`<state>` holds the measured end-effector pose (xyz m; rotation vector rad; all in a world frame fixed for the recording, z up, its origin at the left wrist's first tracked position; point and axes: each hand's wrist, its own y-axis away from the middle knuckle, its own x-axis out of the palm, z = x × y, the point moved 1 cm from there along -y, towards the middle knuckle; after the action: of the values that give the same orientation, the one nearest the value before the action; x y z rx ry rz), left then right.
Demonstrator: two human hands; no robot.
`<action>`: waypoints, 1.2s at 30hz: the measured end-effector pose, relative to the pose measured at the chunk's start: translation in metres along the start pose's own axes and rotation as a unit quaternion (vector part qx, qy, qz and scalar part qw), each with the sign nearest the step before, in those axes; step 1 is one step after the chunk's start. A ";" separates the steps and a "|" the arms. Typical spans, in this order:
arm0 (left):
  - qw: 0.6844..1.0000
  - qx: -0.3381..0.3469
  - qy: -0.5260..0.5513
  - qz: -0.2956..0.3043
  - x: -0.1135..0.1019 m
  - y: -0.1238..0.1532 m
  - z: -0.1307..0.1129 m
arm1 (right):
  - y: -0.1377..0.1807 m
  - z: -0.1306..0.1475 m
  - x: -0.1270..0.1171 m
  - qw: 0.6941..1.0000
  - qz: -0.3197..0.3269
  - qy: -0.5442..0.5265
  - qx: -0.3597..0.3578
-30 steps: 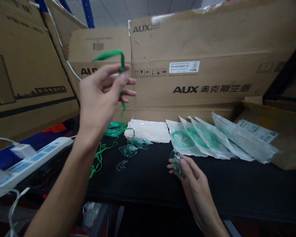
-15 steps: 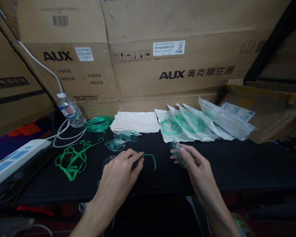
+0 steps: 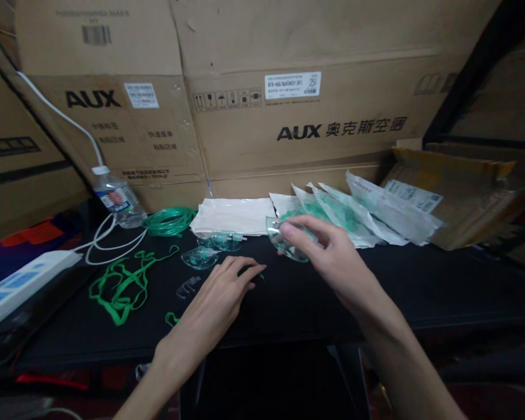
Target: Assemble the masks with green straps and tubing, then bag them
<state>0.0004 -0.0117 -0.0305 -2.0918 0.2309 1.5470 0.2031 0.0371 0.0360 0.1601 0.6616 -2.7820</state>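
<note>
Right hand (image 3: 332, 256) pinches clear mask (image 3: 294, 251); left hand (image 3: 225, 287) half-curled over green strap (image 3: 261, 276), hold I can't tell; loose pinch could drop strap.

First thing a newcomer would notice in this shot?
Probably the AUX-printed cardboard filling the back behind the black table. Front and centre, the right hand holds a clear mask above the tabletop, with the left hand lower beside it. Then the bright green strap tangle on the table's left side.
</note>
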 end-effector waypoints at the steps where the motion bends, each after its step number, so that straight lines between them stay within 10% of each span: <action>1: 1.000 -0.002 0.002 0.003 0.000 -0.002 0.001 | -0.009 0.007 0.001 0.999 0.035 0.009 -0.016; 6: 0.999 -0.002 0.036 0.013 0.002 -0.013 0.006 | -0.017 0.003 0.001 0.995 0.096 -0.005 0.026; 13: 0.989 -0.013 0.147 -0.017 0.006 -0.020 0.007 | 0.040 -0.053 -0.003 0.987 0.027 -0.011 0.159; 36: 0.960 0.023 0.271 -0.070 0.001 -0.014 0.000 | 0.057 -0.062 0.004 0.982 0.060 -0.086 0.157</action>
<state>0.0068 0.0008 -0.0272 -2.3974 0.3001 0.8521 0.2185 0.0152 -0.0438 0.0184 0.1629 -2.7250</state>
